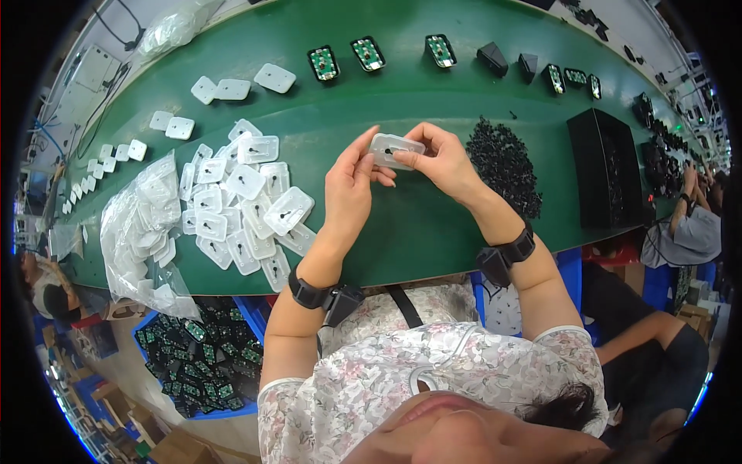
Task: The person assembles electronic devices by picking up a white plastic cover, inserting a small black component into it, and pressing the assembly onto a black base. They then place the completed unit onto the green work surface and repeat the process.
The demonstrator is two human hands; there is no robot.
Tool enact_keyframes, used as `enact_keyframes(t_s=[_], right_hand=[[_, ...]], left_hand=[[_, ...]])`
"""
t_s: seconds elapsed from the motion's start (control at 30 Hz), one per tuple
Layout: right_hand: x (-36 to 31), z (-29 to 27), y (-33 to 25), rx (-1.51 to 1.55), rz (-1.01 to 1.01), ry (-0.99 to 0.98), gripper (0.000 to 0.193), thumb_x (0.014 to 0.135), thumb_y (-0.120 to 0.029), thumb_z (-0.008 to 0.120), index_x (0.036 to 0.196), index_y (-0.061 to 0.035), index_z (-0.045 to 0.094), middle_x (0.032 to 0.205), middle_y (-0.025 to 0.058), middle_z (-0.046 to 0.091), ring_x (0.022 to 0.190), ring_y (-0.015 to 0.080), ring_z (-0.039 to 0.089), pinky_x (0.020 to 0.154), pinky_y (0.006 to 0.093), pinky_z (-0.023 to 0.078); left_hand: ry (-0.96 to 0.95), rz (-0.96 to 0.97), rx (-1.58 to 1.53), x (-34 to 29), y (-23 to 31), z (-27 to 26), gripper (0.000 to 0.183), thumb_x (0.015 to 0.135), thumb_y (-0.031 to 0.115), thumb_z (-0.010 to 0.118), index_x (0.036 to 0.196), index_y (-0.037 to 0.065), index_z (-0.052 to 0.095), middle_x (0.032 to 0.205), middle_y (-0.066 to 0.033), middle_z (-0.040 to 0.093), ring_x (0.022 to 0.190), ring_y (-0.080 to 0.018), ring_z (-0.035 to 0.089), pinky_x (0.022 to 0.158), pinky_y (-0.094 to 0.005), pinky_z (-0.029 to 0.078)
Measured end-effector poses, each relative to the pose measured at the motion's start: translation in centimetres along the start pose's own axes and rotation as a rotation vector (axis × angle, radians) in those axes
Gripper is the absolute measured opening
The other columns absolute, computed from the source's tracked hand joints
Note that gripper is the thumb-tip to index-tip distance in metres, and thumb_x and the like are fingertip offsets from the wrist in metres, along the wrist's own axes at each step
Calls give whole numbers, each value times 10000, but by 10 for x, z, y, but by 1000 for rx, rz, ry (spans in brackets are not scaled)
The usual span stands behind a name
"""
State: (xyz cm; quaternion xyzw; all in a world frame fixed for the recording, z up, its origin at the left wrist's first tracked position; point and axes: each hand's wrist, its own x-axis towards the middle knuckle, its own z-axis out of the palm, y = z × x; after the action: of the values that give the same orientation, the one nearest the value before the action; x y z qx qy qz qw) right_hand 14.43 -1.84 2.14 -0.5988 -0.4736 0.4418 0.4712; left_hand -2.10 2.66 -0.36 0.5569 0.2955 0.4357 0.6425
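Head cam: doing it well prob. called for the L hand (pixel 349 184) to steady the white cover (pixel 396 142), w/ the R hand (pixel 448 164) pressing straight near its dark centre bit (pixel 388 151), no tilt. R fingers pinched the cover's R end, thumb on face; L fingers, part spread, backed its L side. Wrists angled inward, cover above the green bench (pixel 417 240).

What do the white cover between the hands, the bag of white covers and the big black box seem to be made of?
White cover: probably moulded plastic, smooth and slightly translucent, with rounded corners.
Bag: thin, clear plastic film, by its wrinkles and the covers showing through.
Box: stiff, fairly matte black walls; plastic or card, I cannot tell.
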Motion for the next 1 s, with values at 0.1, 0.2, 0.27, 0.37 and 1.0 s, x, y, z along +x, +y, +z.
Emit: enact_keyframes(t_s=[0.1, 0.2, 0.27, 0.37, 1.0], right_hand=[[19, 2, 1, -78, -174, -59, 311, 811, -188, 705, 1036, -26, 564, 901, -1, 559, 829, 79, 494, 747, 231, 420], [67, 4, -24, -252, -292, 88, 404, 830, -266, 679, 1133, -40, 536, 960, 31, 556, 857, 109, 495, 780, 266, 440], [103, 22, -42, -511, -272, 156, 484, 833, -380, 653, 1154, -39, 531, 996, 90, 576, 890, 175, 550, 776, 309, 466], [166, 51, -27, -989, -439, 337, 553, 817, -497, 617, 1097, -24, 550, 985, 141, 612, 889, 269, 611, 752, 364, 488], [44, -13, -8, -534, -265, 125, 411, 688, -29, 575, 1092, -44, 504, 1081, 149, 506, 1023, 281, 517, 875, 361, 435]], left_hand=[[125, 9, 223, 5, 0, -7, 96, 924, 23, 454, 961, -11, 536, 828, -93, 608, 594, -164, 593, 566, -268, 478], [169, -7, 502, 8, -3, -10, 94, 896, 27, 461, 942, 30, 543, 836, -144, 594, 601, -284, 574, 574, -356, 470], [121, 350, 830, 6, -5, -8, 105, 868, 38, 485, 943, 61, 555, 854, -149, 557, 686, -329, 569, 622, -405, 470], [42, 225, 920, 3, -1, -4, 96, 844, 59, 518, 927, 74, 562, 872, -141, 491, 775, -320, 557, 641, -416, 470], [-301, 296, 1306, -19, 22, 9, 534, 675, 86, 713, 1147, 0, 479, 1026, -115, 506, 980, -297, 489, 810, -390, 416]])
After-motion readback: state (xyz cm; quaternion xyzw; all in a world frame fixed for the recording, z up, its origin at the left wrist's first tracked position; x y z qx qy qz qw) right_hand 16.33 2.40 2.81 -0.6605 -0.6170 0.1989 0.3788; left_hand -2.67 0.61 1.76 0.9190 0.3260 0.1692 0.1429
